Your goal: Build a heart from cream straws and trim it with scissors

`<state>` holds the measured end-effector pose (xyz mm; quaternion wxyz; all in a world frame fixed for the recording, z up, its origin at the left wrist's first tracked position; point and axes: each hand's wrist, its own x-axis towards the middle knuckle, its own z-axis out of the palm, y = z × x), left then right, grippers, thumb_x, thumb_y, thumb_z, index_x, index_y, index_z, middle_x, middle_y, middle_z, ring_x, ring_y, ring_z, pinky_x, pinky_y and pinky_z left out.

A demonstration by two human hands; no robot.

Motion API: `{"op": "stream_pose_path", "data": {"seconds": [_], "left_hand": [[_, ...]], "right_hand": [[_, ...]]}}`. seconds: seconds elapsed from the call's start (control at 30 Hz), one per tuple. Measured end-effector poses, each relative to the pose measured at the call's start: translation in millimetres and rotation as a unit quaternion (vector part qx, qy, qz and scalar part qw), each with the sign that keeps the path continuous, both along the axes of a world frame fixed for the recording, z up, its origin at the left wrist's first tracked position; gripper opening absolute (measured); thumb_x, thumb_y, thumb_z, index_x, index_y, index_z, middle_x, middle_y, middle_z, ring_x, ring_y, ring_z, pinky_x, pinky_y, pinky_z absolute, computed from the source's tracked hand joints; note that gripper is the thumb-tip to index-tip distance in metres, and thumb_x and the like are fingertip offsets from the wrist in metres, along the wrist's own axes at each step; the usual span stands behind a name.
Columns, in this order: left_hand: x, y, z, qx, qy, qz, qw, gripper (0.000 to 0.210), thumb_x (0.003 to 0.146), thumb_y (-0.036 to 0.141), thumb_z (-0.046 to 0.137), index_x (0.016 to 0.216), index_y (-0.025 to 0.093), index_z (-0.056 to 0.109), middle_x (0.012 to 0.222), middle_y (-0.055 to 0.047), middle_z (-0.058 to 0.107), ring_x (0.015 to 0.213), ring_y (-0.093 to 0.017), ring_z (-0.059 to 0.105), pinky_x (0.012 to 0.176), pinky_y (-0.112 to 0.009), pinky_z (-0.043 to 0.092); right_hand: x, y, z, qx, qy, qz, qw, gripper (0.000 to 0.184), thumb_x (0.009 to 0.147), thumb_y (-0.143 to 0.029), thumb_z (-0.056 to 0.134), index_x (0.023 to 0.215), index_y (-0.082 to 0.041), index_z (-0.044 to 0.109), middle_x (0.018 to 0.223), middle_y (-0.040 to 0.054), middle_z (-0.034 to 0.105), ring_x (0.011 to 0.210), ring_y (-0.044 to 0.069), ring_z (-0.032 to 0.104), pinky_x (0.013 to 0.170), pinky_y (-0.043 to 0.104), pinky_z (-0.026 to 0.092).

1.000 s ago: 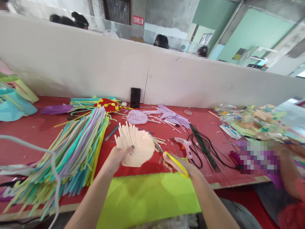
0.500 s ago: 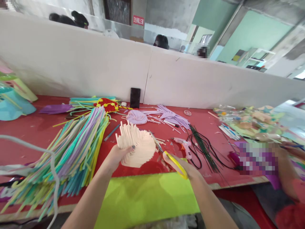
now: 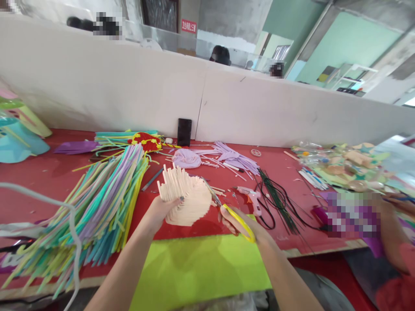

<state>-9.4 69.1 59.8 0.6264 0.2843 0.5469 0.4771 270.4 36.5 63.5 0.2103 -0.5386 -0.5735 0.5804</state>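
My left hand (image 3: 164, 211) grips a cream-coloured piece (image 3: 190, 203) built of many fuzzy strips laid side by side, its thumb pressed on top. The right edge of the piece is rounded, while uneven strip ends stick up at its upper left. In my right hand (image 3: 238, 222) are scissors (image 3: 238, 220) with yellow handles, their blades lying along the rounded right edge. A few cut cream bits (image 3: 218, 190) lie just right of the blades. Below both hands spreads a lime-green sheet (image 3: 204, 268).
A large bundle of coloured fuzzy stems (image 3: 103, 198) lies at left. Behind are a lilac coil (image 3: 186, 158), lilac strips (image 3: 235, 157) and a leaning phone (image 3: 184, 132). A pink glue gun (image 3: 251, 198) and dark green wires (image 3: 279, 203) lie at right, near a co-worker's arm (image 3: 391, 229).
The scissors and my right hand have shifted only slightly at the piece's right edge, the fingers spreading a little. My left hand keeps its hold in the same place.
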Motion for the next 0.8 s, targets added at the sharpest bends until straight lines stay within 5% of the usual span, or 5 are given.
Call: {"op": "stream_pose_path", "data": {"seconds": [0.3,0.8], "left_hand": [[-4,2,-4.7,0.007,0.001,-0.013,1.000,0.065,0.041,0.037,0.092,0.096,0.009,0.072,0.102,-0.016,0.074,0.092,-0.029,0.071,0.084,-0.038,0.055],[-7,9,-3.7,0.005,0.012,-0.017,1.000,0.059,0.041,0.033,0.092,0.092,0.009,0.073,0.094,-0.014,0.076,0.085,-0.028,0.072,0.080,-0.037,0.056]], "right_hand": [[-4,-2,13.2,0.005,-0.018,0.054,0.998,0.046,0.090,-0.065,0.040,0.075,-0.022,0.040,0.054,-0.0078,0.028,0.042,0.007,0.028,0.042,0.025,0.024],[-1,5,-0.1,-0.042,-0.019,0.004,0.999,0.050,0.082,-0.068,0.053,0.072,-0.022,0.034,0.052,-0.0101,0.025,0.038,0.004,0.021,0.034,0.020,0.014]]}}
